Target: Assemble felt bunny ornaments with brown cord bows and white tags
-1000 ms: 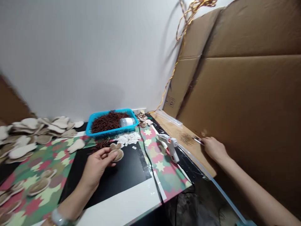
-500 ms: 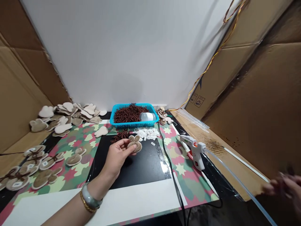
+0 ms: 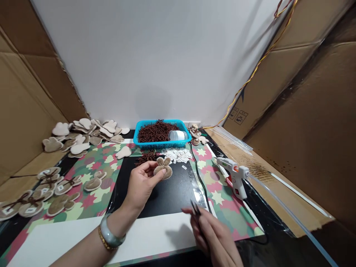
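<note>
My left hand (image 3: 141, 185) pinches a small brown plush bunny-head patch (image 3: 167, 171) with a pale edge, ears up, above the black mat (image 3: 178, 196). My right hand (image 3: 214, 233) is at the front, closed around dark tweezers (image 3: 195, 210) whose tips point up and away from me. The tweezers are apart from the patch. Just behind the patch lie a small heap of brown bows (image 3: 144, 158) and a scatter of white labels (image 3: 178, 155). One loose label (image 3: 184, 167) sits on the mat.
A blue basket (image 3: 155, 145) full of brown bows stands at the back. A white glue gun (image 3: 233, 174) with a clear glue stick trailing rests on the right. Bunny patches (image 3: 80, 139) pile up at back left; several with bows and labels (image 3: 30, 204) lie at front left. Cardboard walls flank the table.
My right hand has come in from the far right edge to the front middle, with the tweezers now visible in it. My left hand keeps hold of the bunny patch. The view has shifted slightly.
</note>
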Tool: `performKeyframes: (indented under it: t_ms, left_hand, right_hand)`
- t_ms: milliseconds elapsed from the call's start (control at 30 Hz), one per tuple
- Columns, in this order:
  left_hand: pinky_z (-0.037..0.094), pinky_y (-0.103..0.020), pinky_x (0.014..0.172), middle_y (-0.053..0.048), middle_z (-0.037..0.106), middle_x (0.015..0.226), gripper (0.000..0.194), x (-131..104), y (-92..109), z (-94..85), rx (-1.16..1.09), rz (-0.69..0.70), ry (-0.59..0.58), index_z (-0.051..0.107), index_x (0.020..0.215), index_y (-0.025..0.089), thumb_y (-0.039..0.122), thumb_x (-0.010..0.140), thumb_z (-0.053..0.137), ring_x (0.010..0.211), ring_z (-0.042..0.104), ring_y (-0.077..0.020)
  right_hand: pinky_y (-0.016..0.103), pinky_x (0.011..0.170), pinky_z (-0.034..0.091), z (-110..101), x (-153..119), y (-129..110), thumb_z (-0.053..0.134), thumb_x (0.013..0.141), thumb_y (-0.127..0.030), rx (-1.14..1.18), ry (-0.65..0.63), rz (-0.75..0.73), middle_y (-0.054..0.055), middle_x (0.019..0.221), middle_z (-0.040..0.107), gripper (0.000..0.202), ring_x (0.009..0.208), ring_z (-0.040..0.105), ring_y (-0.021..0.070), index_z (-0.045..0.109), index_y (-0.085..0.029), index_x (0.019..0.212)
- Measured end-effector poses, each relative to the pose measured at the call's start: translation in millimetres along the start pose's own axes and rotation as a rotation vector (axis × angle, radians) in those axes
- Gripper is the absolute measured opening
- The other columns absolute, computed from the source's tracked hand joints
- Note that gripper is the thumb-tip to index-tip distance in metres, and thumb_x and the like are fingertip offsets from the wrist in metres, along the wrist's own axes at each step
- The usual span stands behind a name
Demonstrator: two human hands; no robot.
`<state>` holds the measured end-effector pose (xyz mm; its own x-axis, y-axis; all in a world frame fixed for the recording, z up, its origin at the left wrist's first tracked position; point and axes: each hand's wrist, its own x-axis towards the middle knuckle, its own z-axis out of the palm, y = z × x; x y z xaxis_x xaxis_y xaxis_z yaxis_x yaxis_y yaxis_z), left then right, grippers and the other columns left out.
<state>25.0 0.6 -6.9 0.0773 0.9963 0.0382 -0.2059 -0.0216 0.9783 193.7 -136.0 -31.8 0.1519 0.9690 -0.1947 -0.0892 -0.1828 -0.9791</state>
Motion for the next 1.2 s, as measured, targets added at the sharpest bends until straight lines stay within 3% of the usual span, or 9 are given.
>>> performKeyframes:
  t_ms: [67, 133, 267, 533, 700, 1200]
  left_hand:
    - [0.054, -0.028, 0.080, -0.006, 0.075, 0.089, 0.027, -1, -1, -0.5, 0.027, 0.017, -0.003, 0.072, 0.090, 0.014, 0.032, 0.071, 0.081, 0.084, 0.068, -0.0182]
    - [0.053, -0.028, 0.080, -0.006, 0.076, 0.089, 0.026, -2, -1, -0.5, 0.045, 0.025, -0.001, 0.072, 0.090, 0.014, 0.031, 0.072, 0.081, 0.084, 0.068, -0.0183]
    - [0.053, -0.024, 0.074, -0.004, 0.075, 0.083, 0.021, -5, 0, 1.3, 0.030, 0.025, 0.003, 0.073, 0.085, 0.015, 0.030, 0.072, 0.080, 0.077, 0.067, -0.0158]
    - [0.051, -0.023, 0.070, -0.004, 0.074, 0.078, 0.019, -5, -2, 4.5, -0.101, -0.077, 0.005, 0.076, 0.082, 0.013, 0.029, 0.072, 0.080, 0.070, 0.063, -0.0138]
    - [0.052, -0.026, 0.075, -0.006, 0.076, 0.082, 0.021, -5, -3, 4.0, -0.052, -0.041, 0.018, 0.078, 0.083, 0.014, 0.031, 0.071, 0.080, 0.078, 0.066, -0.0179]
    - [0.055, -0.027, 0.072, -0.006, 0.076, 0.080, 0.022, -5, -3, 4.2, -0.029, -0.054, 0.009, 0.078, 0.085, 0.014, 0.030, 0.070, 0.081, 0.077, 0.068, -0.0194]
  right_hand:
    - [0.023, 0.048, 0.032, 25, 27, -24, 0.049, 0.092, -0.063, 0.070, -0.079, -0.048, 0.000, 0.064, 0.045, 0.054, 0.054, 0.039, 0.0106, 0.074, -0.016, 0.098]
    - [0.021, 0.045, 0.022, 41, 49, -42, 0.052, 0.092, -0.060, 0.133, -0.127, -0.100, -0.004, 0.062, 0.036, 0.050, 0.051, 0.029, 0.0077, 0.071, -0.014, 0.088]
    - [0.022, 0.043, 0.013, 54, 69, -47, 0.055, 0.089, -0.056, 0.173, -0.184, -0.111, -0.004, 0.059, 0.035, 0.046, 0.049, 0.024, 0.0070, 0.067, -0.013, 0.078]
    - [0.024, 0.044, 0.013, 55, 75, -34, 0.057, 0.088, -0.055, 0.150, -0.159, -0.117, -0.005, 0.058, 0.035, 0.043, 0.048, 0.024, 0.0075, 0.066, -0.014, 0.078]
    - [0.024, 0.044, 0.014, 53, 77, -35, 0.057, 0.088, -0.056, 0.092, -0.144, -0.146, -0.004, 0.059, 0.035, 0.044, 0.049, 0.023, 0.0081, 0.066, -0.014, 0.076]
    - [0.025, 0.046, 0.016, 52, 79, -34, 0.057, 0.087, -0.056, 0.072, -0.128, -0.151, -0.004, 0.059, 0.036, 0.043, 0.050, 0.023, 0.0086, 0.064, -0.015, 0.075]
